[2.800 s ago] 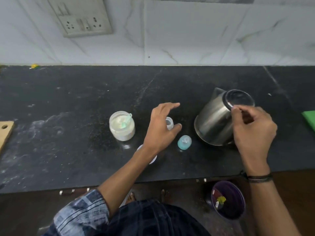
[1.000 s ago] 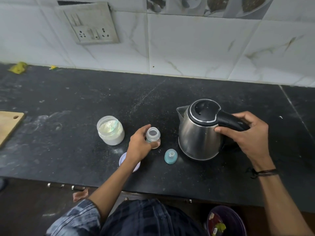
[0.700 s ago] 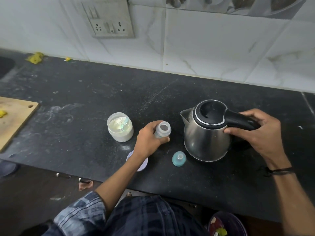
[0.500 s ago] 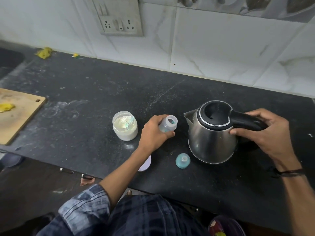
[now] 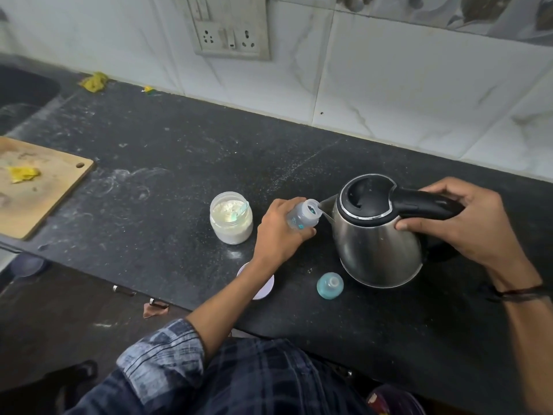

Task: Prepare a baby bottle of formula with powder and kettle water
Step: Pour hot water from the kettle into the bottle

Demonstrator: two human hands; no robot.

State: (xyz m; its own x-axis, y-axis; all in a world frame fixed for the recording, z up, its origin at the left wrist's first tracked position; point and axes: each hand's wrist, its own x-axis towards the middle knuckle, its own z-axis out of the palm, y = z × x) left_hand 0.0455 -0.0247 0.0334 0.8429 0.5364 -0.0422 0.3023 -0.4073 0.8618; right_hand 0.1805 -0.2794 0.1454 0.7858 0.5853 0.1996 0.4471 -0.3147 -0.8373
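Note:
My left hand (image 5: 279, 232) grips a small clear baby bottle (image 5: 305, 215), tilted with its open mouth toward the kettle's spout. My right hand (image 5: 469, 223) is closed around the black handle of a steel kettle (image 5: 377, 241), which leans slightly left so its spout touches the bottle's rim. Left of the bottle an open jar of white formula powder (image 5: 231, 218) stands with a green scoop (image 5: 239, 210) inside. The bottle's blue teat cap (image 5: 329, 285) lies on the counter in front of the kettle.
A white jar lid (image 5: 263, 290) lies partly under my left forearm near the black counter's (image 5: 179, 163) front edge. A wooden cutting board (image 5: 39, 187) with a yellow scrap lies far left. A socket plate (image 5: 230, 28) is on the tiled wall.
My left hand lifted the bottle off the counter and tilted it up to the kettle's spout. My right hand went from the kettle's lid to its handle and tipped the kettle left.

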